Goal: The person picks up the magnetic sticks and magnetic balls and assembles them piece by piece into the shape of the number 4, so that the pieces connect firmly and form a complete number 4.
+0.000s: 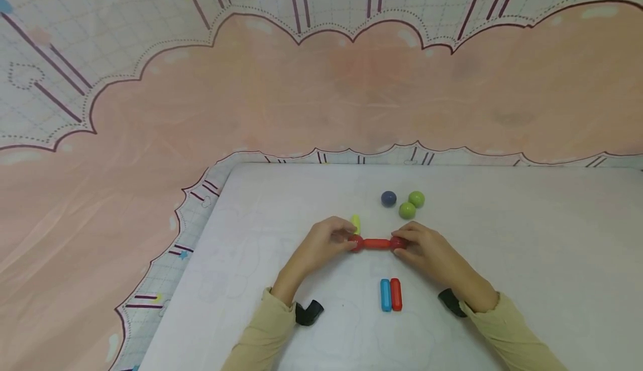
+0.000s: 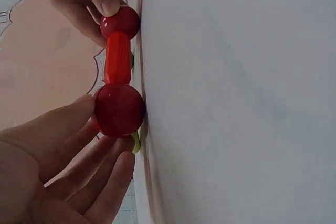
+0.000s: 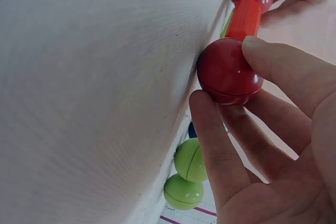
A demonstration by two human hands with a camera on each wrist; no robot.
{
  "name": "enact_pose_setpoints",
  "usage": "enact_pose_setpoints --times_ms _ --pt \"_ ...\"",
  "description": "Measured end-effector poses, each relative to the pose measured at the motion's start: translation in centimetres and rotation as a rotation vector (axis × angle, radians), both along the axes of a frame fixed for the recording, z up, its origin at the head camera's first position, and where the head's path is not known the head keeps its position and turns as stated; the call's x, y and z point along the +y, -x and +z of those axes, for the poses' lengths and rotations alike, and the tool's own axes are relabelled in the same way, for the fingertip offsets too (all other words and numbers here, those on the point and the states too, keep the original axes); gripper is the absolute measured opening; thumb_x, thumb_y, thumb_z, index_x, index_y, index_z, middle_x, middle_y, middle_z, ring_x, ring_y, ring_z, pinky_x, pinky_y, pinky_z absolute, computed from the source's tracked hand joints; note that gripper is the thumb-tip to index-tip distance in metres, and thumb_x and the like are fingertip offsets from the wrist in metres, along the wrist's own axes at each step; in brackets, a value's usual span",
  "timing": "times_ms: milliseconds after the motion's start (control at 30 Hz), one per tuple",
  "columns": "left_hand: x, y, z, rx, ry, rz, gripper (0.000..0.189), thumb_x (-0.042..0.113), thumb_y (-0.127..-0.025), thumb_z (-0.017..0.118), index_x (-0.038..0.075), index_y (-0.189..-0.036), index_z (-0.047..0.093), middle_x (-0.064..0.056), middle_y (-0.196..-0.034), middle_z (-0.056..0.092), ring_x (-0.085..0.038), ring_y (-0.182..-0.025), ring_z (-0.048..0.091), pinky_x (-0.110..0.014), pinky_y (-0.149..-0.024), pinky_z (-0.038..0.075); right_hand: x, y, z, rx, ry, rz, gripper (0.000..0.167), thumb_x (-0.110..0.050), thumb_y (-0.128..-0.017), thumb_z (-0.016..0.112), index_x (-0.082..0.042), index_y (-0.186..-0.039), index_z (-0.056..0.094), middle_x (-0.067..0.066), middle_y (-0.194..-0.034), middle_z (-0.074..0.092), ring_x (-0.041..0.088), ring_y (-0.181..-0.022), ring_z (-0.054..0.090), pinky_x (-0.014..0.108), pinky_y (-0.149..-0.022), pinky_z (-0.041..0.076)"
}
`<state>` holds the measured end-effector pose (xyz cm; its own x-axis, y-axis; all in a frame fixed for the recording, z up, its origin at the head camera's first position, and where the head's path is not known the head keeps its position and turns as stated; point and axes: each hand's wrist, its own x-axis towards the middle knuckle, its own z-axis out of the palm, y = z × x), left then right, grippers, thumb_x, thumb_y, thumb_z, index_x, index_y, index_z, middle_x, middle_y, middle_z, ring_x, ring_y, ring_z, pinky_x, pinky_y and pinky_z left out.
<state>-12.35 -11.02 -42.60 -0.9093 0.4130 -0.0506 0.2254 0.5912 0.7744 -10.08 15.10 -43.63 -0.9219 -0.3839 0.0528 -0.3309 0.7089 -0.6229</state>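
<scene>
A red rod (image 1: pixel 377 244) joins two red balls in a short bar lying across the white board. My left hand (image 1: pixel 320 244) pinches the left red ball (image 2: pixel 119 110) between thumb and fingers. At the other end, my right hand (image 1: pixel 433 253) grips the right red ball (image 3: pixel 230 71) the same way. Just behind the left ball, partly hidden by the left fingers, is a yellow-green rod (image 1: pixel 355 223); whether it touches the ball I cannot tell.
Nearer my body, a blue rod (image 1: pixel 385 295) and a second red rod (image 1: pixel 396 294) lie side by side. Beyond the hands sit a dark blue ball (image 1: pixel 388 198) and two green balls (image 1: pixel 407 210). The white board (image 1: pixel 281 192) rests on a patterned cloth (image 1: pixel 150 192).
</scene>
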Motion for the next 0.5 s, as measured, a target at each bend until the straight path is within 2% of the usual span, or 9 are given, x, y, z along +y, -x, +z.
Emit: enact_pose_setpoints --times_ms 167,500 --pt "0.11 -0.32 0.12 0.048 0.035 -0.030 0.027 0.012 -0.084 0.079 0.013 -0.111 0.073 0.001 -0.115 0.068 -0.014 -0.104 0.063 -0.029 -0.094 0.053 -0.04 -0.01 -0.02 0.013 0.011 0.004 0.037 -0.012 -0.085 0.078 -0.002 -0.120 0.070 0.006 -0.109 0.065 0.017 -0.094 0.061 0.039 -0.086 0.058" --pt "0.21 -0.59 -0.07 0.092 0.056 -0.034 0.028 0.010 -0.085 0.078 0.010 -0.113 0.073 -0.001 -0.110 0.069 -0.015 -0.102 0.065 -0.032 -0.092 0.054 -0.09 -0.05 -0.19 0.019 0.015 0.002 0.036 -0.012 -0.085 0.078 -0.002 -0.119 0.070 0.006 -0.108 0.065 0.017 -0.092 0.060 0.038 -0.084 0.058"
